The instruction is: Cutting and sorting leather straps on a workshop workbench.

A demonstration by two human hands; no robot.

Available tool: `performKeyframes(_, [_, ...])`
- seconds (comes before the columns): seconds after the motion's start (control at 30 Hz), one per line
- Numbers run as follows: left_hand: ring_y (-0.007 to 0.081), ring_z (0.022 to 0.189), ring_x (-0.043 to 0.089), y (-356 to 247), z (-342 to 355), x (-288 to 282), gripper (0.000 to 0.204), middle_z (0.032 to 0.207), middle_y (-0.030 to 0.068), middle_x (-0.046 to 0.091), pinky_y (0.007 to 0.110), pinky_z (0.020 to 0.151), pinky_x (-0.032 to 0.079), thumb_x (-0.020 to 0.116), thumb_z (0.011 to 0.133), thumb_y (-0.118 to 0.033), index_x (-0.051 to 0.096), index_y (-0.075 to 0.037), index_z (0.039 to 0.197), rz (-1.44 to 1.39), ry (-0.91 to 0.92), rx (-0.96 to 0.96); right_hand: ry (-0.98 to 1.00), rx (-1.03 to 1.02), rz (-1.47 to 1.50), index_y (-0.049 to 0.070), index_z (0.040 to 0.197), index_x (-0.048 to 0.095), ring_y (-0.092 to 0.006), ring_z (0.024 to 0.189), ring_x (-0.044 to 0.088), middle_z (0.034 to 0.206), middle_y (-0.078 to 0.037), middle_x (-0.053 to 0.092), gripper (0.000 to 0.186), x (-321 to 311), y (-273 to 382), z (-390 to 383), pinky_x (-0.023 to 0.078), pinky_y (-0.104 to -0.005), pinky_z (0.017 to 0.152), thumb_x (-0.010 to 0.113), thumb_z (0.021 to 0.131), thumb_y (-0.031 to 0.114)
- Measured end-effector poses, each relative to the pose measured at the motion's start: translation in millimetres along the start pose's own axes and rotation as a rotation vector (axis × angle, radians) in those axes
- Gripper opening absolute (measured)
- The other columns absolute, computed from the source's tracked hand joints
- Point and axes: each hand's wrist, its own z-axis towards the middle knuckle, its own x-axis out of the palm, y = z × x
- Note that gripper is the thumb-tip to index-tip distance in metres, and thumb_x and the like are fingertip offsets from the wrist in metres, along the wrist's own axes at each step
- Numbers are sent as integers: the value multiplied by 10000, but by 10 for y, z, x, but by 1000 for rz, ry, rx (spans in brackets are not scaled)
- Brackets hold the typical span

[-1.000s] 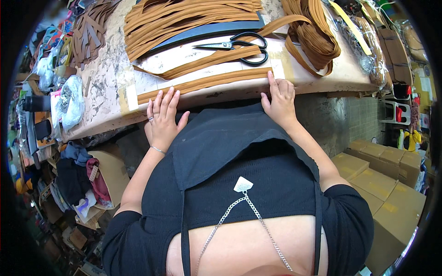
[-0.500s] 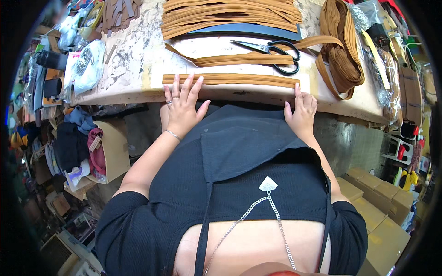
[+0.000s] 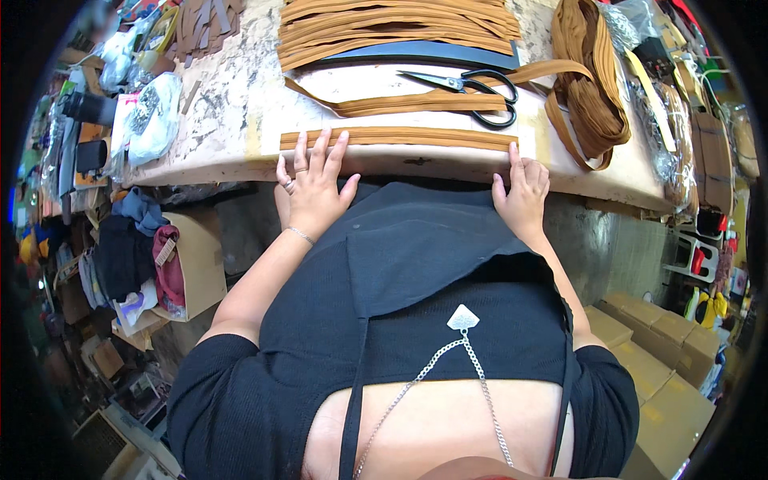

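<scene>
A cut length of brown zipper tape [image 3: 416, 138] lies straight along the table's near edge. At its left end, my left hand [image 3: 318, 188] is open, with spread fingertips resting on the tape. The index finger of my right hand [image 3: 524, 196] reaches out to the tape's right end, the thumb apart and the other fingers partly bent. Just beyond lies a second brown zipper strip [image 3: 384, 106], running toward the right. Black-handled scissors [image 3: 490, 84] lie across it, blades pointing left.
Farther back, many brown zipper strips [image 3: 392, 28] are piled beside a dark flat bar [image 3: 424, 53]. A thick coil of brown zipper tape [image 3: 588, 96] sits at the right. Plastic bags [image 3: 156, 116] crowd the left side; cardboard boxes [image 3: 660, 384] stand below right.
The little finger of my left hand has shifted slightly outward and down. My right hand, the tape and the scissors stay in place; the view has moved a touch.
</scene>
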Motion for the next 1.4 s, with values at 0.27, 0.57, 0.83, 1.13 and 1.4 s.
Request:
performKeyframes(0.27, [235, 1277, 416, 67, 86, -129, 555, 1378, -13, 488, 458, 981, 309, 683, 821, -293, 524, -252, 1351, -124, -92, 38, -70, -16, 55, 87, 1234, 570, -284, 1007, 494, 1029, -92, 541, 447, -70, -18, 136, 375, -410, 866, 672, 806, 165])
performKeyframes(0.57, [166, 911, 612, 370, 816, -626, 204, 924, -12, 680, 320, 772, 334, 662, 808, -35, 727, -188, 925, -361, -449, 173, -288, -288, 44, 134, 835, 590, -245, 885, 527, 873, -32, 537, 72, -372, -321, 908, 341, -394, 800, 649, 794, 131])
performKeyframes(0.83, [263, 1224, 455, 620, 1882, -685, 316, 1304, 33, 565, 421, 1027, 318, 604, 858, -72, 698, -209, 1126, -131, -618, 98, -412, -137, 84, 146, 942, 658, -239, 969, 557, 931, -38, 590, 95, -613, -216, 1988, 399, -402, 861, 634, 861, 190])
performKeyframes(1.13, [291, 1147, 517, 780, 1131, -43, 410, 1188, 103, 602, 406, 1016, 369, 542, 730, 5, 654, -95, 1113, -394, -111, 117, 127, -305, 360, 107, 933, 675, -283, 1014, 550, 1018, -66, 583, 140, -33, -89, 1536, 461, -408, 877, 680, 809, 171])
performKeyframes(1.4, [198, 925, 640, 1123, 1292, -274, 215, 977, 66, 692, 309, 852, 479, 600, 849, -57, 705, -61, 1037, -729, 101, -120, 258, -207, 234, 110, 872, 666, -277, 1018, 568, 972, -67, 613, 79, -235, -173, 1864, 435, -448, 836, 654, 827, 173])
